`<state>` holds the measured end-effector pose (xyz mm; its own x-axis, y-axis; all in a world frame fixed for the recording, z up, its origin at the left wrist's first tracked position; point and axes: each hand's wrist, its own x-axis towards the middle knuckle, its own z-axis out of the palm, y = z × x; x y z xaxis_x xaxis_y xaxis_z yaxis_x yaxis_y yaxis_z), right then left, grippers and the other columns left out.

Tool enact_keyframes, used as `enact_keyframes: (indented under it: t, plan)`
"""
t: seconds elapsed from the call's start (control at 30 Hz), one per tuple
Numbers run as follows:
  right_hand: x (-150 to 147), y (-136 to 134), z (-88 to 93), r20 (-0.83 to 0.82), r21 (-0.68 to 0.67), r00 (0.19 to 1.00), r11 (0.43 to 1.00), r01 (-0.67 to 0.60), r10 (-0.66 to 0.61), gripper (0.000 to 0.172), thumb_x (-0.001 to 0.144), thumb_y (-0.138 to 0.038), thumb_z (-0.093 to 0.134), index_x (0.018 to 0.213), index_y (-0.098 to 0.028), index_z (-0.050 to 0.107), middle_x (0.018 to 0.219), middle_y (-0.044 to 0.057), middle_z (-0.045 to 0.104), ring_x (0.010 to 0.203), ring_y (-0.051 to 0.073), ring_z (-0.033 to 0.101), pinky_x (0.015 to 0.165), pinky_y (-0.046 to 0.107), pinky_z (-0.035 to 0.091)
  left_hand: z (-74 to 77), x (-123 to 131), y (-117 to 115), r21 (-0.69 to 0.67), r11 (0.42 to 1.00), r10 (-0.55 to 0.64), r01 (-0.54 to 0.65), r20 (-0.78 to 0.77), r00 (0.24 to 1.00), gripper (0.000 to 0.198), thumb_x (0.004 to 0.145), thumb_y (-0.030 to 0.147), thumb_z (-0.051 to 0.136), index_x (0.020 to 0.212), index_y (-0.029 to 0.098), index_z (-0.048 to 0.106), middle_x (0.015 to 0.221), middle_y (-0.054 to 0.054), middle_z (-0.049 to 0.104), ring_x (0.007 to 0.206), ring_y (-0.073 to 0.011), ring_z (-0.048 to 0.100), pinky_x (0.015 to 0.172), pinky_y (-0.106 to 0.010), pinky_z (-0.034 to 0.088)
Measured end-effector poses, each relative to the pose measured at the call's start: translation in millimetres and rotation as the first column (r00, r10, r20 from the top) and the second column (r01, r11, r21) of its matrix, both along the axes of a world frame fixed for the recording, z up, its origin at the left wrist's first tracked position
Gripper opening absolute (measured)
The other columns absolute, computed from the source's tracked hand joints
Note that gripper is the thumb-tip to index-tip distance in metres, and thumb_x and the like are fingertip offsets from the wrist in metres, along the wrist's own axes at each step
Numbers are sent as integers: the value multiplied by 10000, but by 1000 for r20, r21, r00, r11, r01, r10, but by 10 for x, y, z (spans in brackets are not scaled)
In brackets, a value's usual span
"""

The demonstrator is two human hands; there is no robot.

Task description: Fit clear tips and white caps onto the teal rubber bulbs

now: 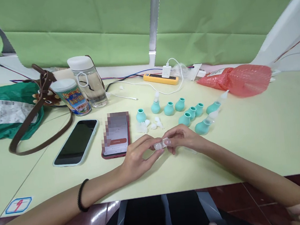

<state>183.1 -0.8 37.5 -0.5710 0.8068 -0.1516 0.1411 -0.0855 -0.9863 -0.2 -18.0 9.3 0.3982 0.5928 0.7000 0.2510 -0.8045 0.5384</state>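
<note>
Between my two hands, just above the table, is a small clear plastic piece (158, 146). My left hand (143, 152) pinches its left end between thumb and fingers. My right hand (180, 138) grips the other end, its fingertips partly hiding the piece. Beyond my hands stand several teal rubber bulbs with open necks, one of them a teal bulb (169, 109) near the middle. A bulb with a clear tip (155, 106) stands upright, while another tipped bulb (202, 127) lies tilted by my right wrist. Small white pieces (158, 123) lie loose beside a clear piece (141, 127).
Left of my hands lie a red-cased phone (116, 137) and a phone in a pale case (76, 144). Behind them stand a noodle cup (73, 98) and a water bottle (91, 86). A yellow power strip (160, 79), red plastic bag (250, 78) and green parcel (7, 115) are farther back.
</note>
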Motion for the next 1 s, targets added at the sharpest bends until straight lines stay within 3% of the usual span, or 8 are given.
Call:
enact_keyframes:
  t: [0.17, 0.37, 0.67, 0.9, 1.0]
  plan:
    - [-2, 4, -19, -2, -99, 996, 991, -85, 85, 240, 678, -329, 610, 690, -89, 613, 567, 19, 563, 487, 85, 520, 464, 219, 448, -25, -18, 4, 14, 997, -71, 71, -25, 997, 231, 750, 121, 554, 980, 135, 552, 777, -48, 580, 706, -115, 556, 604, -238, 487]
    - [1, -9, -41, -25, -56, 994, 992, -112, 110, 212, 694, -294, 600, 651, -87, 618, 492, -9, 520, 429, 51, 457, 407, 175, 371, -23, -27, -23, 39, 995, -85, 87, -59, 995, 232, 753, 113, 547, 985, 109, 554, 779, -74, 584, 690, -126, 558, 570, -235, 477]
    - [19, 4, -88, -73, -110, 995, 991, -77, 69, 304, 698, -356, 575, 601, -70, 612, 489, 19, 547, 381, 61, 456, 363, 187, 358, -24, 0, -15, -14, 997, -71, 71, 1, 997, 224, 714, 131, 601, 934, 94, 579, 697, -61, 591, 609, -114, 547, 540, -230, 462]
    - [11, -7, -75, -60, -82, 994, 992, -99, 94, 198, 678, -260, 608, 615, -73, 633, 461, 4, 532, 373, 47, 424, 372, 183, 323, -10, -9, -26, -23, 996, -84, 84, 10, 996, 247, 688, 159, 614, 927, 119, 571, 654, -33, 571, 562, -105, 513, 518, -229, 443]
    - [33, 3, -55, -108, -58, 994, 998, -28, 22, 186, 652, -253, 630, 585, -79, 636, 434, -4, 514, 359, 36, 390, 359, 178, 284, 56, -76, -16, -51, 993, -109, 110, 33, 994, 354, 683, 245, 570, 1007, 111, 516, 689, -44, 548, 613, -139, 501, 542, -273, 435]
